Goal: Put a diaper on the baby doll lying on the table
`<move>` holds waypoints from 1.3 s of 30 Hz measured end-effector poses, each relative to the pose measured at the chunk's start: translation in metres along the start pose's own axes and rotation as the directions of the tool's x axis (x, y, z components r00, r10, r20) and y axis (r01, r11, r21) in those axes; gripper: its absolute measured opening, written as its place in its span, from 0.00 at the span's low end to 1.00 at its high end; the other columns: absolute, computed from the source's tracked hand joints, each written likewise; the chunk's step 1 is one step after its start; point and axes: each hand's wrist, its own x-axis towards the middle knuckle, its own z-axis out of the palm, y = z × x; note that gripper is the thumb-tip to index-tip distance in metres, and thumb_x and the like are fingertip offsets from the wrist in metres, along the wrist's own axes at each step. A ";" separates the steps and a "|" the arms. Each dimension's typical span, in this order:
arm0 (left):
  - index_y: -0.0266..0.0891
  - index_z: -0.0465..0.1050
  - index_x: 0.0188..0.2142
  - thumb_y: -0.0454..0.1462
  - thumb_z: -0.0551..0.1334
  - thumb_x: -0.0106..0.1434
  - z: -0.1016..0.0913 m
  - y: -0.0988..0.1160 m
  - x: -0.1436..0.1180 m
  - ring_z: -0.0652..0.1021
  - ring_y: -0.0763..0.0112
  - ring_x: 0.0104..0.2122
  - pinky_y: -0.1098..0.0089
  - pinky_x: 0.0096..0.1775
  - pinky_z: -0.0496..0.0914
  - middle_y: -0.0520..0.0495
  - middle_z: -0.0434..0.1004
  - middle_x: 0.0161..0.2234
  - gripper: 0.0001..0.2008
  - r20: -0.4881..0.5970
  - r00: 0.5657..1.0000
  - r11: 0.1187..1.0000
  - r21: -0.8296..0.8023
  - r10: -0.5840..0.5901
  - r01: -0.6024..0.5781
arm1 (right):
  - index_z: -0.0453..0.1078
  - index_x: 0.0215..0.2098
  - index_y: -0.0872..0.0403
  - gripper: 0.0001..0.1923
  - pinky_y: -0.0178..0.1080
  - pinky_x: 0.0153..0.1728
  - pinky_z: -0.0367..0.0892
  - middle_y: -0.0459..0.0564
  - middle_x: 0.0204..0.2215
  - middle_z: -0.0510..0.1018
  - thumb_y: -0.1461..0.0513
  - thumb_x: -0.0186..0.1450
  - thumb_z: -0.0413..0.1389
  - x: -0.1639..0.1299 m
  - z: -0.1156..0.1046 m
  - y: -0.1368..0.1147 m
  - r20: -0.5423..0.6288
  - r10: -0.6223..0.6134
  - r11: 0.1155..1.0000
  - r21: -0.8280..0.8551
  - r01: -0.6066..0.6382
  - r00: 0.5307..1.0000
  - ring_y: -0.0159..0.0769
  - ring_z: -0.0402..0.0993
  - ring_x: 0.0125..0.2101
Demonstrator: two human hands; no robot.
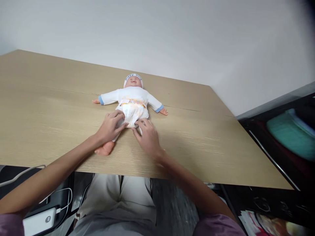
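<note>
A baby doll [133, 91] lies on its back on the wooden table [197, 144], arms spread, in a white top with blue cuffs and a printed cap. Round its hips sits a white diaper [134, 111] with an orange patterned waistband. My left hand [112, 124] pinches the diaper's lower edge by the doll's leg on the left. Opposite it, my right hand [146, 132] pinches the edge by the other leg. One bare foot [105, 149] shows below my left wrist; my right hand and forearm hide the other foot.
The table meets a pale wall [147, 36] at the back. On the right stands a dark shelf unit holding a green item [290, 132]. Below the table's front edge, at lower left, lies a white power bank [40, 222] with a cable.
</note>
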 end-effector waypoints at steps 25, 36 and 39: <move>0.43 0.80 0.48 0.52 0.77 0.66 0.006 0.003 -0.005 0.82 0.57 0.46 0.58 0.51 0.73 0.46 0.85 0.46 0.20 -0.034 0.920 0.850 -0.395 -0.392 0.347 | 0.77 0.44 0.47 0.10 0.53 0.53 0.67 0.47 0.42 0.90 0.51 0.74 0.67 -0.003 -0.009 0.012 -0.095 0.280 0.929 0.277 -0.244 0.955 0.50 0.80 0.45; 0.40 0.81 0.51 0.54 0.76 0.64 0.005 -0.002 0.003 0.82 0.53 0.51 0.55 0.57 0.73 0.42 0.86 0.49 0.25 0.199 0.881 0.617 -0.648 -0.428 0.446 | 0.83 0.44 0.46 0.11 0.49 0.48 0.70 0.47 0.41 0.91 0.49 0.73 0.67 0.002 -0.013 0.010 -0.019 0.286 0.909 0.321 -0.265 0.958 0.49 0.77 0.43; 0.40 0.81 0.52 0.54 0.76 0.64 0.009 -0.006 0.002 0.82 0.53 0.51 0.54 0.58 0.73 0.41 0.86 0.50 0.26 0.186 0.883 0.617 -0.653 -0.431 0.439 | 0.84 0.45 0.46 0.14 0.51 0.48 0.71 0.49 0.40 0.91 0.47 0.74 0.65 0.000 -0.010 0.011 -0.033 0.284 0.918 0.297 -0.262 0.958 0.50 0.76 0.41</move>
